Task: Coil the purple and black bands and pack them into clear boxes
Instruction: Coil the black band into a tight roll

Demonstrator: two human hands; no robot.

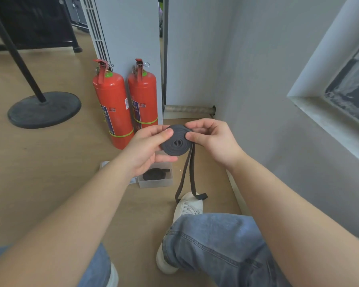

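From the head camera I am watching the left hand [147,148] and right hand [214,139] holding a black band [175,142] up over the floor [50,162], both sets of fingers [166,132] clamped on the flat coil at its rim, while the loose tail [187,175] is hanging down toward a shoe [188,206]. I am judging this as mid-coiling: the next move is calling for turning the coil and feeding the tail round it without letting the turns spring loose. The clear box [155,183] below is already holding another coil [153,174].
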